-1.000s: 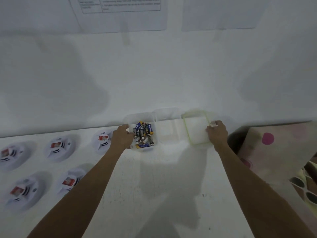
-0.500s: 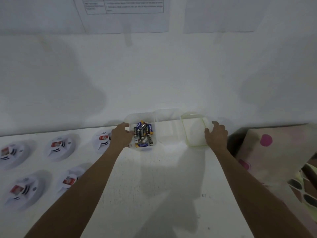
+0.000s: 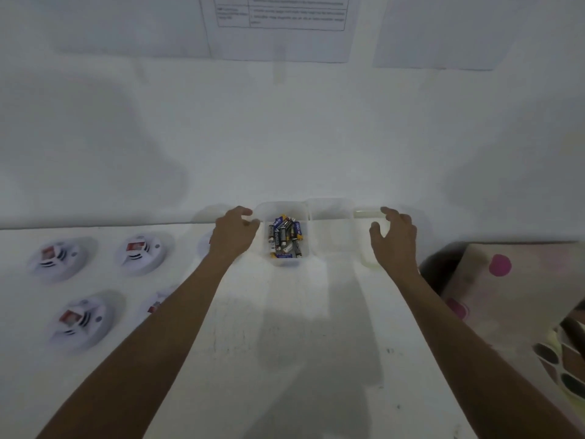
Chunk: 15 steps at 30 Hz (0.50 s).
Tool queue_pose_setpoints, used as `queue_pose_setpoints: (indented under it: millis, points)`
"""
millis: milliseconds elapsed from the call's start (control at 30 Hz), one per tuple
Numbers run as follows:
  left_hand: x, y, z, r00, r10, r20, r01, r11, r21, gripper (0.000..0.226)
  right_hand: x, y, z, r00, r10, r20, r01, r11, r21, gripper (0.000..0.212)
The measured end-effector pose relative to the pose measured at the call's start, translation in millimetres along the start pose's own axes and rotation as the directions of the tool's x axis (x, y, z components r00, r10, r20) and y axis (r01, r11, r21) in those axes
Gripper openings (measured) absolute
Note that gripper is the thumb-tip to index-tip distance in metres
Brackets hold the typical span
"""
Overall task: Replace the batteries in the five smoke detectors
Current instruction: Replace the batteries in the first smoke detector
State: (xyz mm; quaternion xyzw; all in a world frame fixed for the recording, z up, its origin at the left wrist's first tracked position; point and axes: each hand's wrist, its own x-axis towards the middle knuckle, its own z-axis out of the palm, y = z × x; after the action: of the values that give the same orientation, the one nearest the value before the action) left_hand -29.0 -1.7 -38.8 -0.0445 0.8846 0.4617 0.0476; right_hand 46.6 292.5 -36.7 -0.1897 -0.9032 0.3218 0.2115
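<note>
— Where are the batteries (image 3: 285, 236) sitting relative to your hands right now?

— They are lying heaped in the left compartment of the clear container (image 3: 330, 228), at the back of the counter (image 3: 304, 327) against the wall. Your left hand (image 3: 233, 233) is touching that compartment's left wall, so the batteries are lying just to its right. Your right hand (image 3: 394, 237) is hovering past the empty right compartment, beside the lid (image 3: 367, 239), well apart from them.

— So which grip is the nearer one?

— Your left, clearly. Its fingers are curling loosely around the container's edge, holding nothing. Your right grip is spreading wide and is also empty.

— Which way are the batteries pointing?

— Most are lying with their long axes running away from you toward the wall, a few tilting across the pile. I judge you would be reaching in from above and pinching one across its width.

— And the detectors?

— The smoke detectors (image 3: 141, 253) are sitting to your left on the counter, two partly hidden behind your left arm, all appearing untouched.
</note>
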Motion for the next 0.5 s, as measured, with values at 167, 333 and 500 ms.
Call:
queue_pose_setpoints:
  millis: [167,333,500]
  points:
    - [-29,-17,-39,0.997,0.076,0.003,-0.076,0.997,0.016,0.018,-32,-56,12,0.992,-0.105,0.077,0.091,0.983,0.161,0.032]
    - [-68,-51,-84,0.989,0.146,0.003,-0.146,0.988,0.055,0.018,-82,-112,32,0.954,-0.200,0.224,0.122,0.940,0.319,0.021]
    - [-103,-103,-125,0.985,0.142,-0.094,-0.132,0.986,0.105,0.021,-145,-154,71,0.873,-0.205,0.442,0.047,0.938,0.343,0.017]
